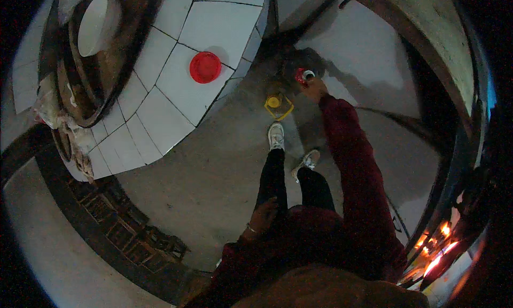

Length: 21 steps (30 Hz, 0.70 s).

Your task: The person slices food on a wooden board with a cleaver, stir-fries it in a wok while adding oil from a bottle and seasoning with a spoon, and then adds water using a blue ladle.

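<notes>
**Two hands far apart, one small red thing held low near the floor**

Your right hand point(314, 85) is stretched well forward and down, at the end of a dark red sleeve point(350, 164), and its fingers look closed around a small red and white object point(303, 75), perhaps a cup or a can; the picture is too dim and small to say which. It hangs just above the grey floor point(214, 180), near the foot of the tiled worktop point(176, 89). Your left hand point(263, 214) rests against your left thigh, fingers loosely curled, holding nothing that you can see.

Just beside the held object, a little to its left and nearer your feet, a yellow container with a yellow cap point(277, 105) stands on the floor. Your left shoe point(276, 135) is close behind it.

What could go wrong, as a judgement:
- You are reaching far with one arm, so the grip is weak at full stretch, and the red and white object could slip and spill or roll under the worktop.
- A small step forward could knock the yellow container over.
- Dim light hides the floor, so you may misjudge where things stand.

A red lid or dish point(205, 67) lies up on the tiles, well apart from your hands.
</notes>
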### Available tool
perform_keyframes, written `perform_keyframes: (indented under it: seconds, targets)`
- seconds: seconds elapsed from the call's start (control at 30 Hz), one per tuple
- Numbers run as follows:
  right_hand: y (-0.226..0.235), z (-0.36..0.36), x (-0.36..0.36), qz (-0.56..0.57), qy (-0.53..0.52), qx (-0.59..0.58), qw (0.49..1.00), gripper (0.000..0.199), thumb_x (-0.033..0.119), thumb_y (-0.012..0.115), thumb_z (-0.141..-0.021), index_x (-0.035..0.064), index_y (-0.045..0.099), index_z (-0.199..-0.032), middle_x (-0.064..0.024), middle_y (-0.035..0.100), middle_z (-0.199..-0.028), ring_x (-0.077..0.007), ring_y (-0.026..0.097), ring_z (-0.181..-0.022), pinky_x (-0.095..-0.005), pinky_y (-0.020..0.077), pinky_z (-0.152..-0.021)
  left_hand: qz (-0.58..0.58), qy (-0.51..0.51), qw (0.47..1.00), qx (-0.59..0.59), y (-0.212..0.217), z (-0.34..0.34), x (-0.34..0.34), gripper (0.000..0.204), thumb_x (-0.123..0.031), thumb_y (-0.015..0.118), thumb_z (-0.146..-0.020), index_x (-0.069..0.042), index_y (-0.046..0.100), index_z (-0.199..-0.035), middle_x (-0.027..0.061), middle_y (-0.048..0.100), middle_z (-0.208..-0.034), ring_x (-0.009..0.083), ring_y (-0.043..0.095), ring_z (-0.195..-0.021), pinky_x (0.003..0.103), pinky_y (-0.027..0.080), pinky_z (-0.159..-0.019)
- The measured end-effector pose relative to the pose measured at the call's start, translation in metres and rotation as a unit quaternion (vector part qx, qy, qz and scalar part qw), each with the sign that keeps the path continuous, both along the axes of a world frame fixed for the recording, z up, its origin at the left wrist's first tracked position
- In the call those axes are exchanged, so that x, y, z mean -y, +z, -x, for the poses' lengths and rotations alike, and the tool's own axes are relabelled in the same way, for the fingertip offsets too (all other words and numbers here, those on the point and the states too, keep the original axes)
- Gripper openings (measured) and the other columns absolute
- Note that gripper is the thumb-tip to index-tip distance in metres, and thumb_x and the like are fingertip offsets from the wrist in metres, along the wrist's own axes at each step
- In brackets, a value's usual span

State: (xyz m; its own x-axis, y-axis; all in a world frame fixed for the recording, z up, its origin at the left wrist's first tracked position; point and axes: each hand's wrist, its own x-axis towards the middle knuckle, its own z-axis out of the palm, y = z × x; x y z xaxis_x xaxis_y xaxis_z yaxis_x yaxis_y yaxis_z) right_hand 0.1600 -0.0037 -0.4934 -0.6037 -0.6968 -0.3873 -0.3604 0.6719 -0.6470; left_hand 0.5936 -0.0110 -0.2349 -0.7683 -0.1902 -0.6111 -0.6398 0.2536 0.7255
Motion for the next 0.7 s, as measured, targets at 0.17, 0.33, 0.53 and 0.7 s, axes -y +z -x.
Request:
perform_keyframes:
  seconds: [0.17, 0.33, 0.53, 0.7]
  targets:
    - [-0.035, -0.004, -0.061, 0.200, -0.085, 0.317, 0.923, 0.014, 0.019, 0.054, -0.081, 0.0049, 0.053, -0.080, -0.0064, 0.050, -0.074, -0.0219, 0.048, -0.068, -0.0359, 0.0429, -0.063, 0.015, 0.008, 0.995, -0.101, 0.011, 0.002, 0.008, 0.039, -0.008, 0.049, -0.087, -0.006, 0.042, -0.125, 0.0163, 0.061, -0.097, 0.0275, 0.060, -0.082, 0.038, 0.048, -0.069]
    - [0.003, -0.072, -0.111, 0.467, -0.333, 0.723, 0.385, 0.007, 0.014, 0.050, -0.082, 0.0072, 0.051, -0.083, -0.0060, 0.050, -0.082, -0.0210, 0.049, -0.073, -0.0360, 0.0412, -0.071, 0.042, -0.106, 0.993, -0.033, 0.023, 0.017, 0.017, 0.040, -0.010, 0.047, -0.088, -0.005, 0.041, -0.126, 0.0160, 0.061, -0.096, 0.0268, 0.060, -0.079, 0.038, 0.048, -0.068]
    - [0.149, -0.144, -0.179, -0.035, -0.092, 0.004, 0.995, 0.019, 0.016, 0.052, -0.082, -0.0008, 0.060, -0.080, -0.0094, 0.057, -0.066, -0.0236, 0.054, -0.059, -0.0363, 0.0445, -0.060, -0.079, 0.002, 0.991, -0.107, -0.008, 0.005, 0.026, 0.040, -0.015, 0.048, -0.088, -0.006, 0.042, -0.126, 0.0155, 0.061, -0.095, 0.0253, 0.060, -0.076, 0.037, 0.049, -0.065]
    - [0.396, -0.167, -0.190, 0.054, -0.208, 0.125, 0.969, 0.022, 0.022, 0.059, -0.082, 0.0002, 0.063, -0.082, -0.0087, 0.050, -0.053, -0.0131, 0.048, -0.051, -0.0317, 0.0399, -0.049, -0.218, 0.057, 0.973, 0.053, -0.047, 0.025, 0.042, 0.046, -0.024, 0.054, -0.086, -0.011, 0.041, -0.128, 0.0149, 0.055, -0.111, 0.0270, 0.054, -0.098, 0.047, 0.043, -0.079]
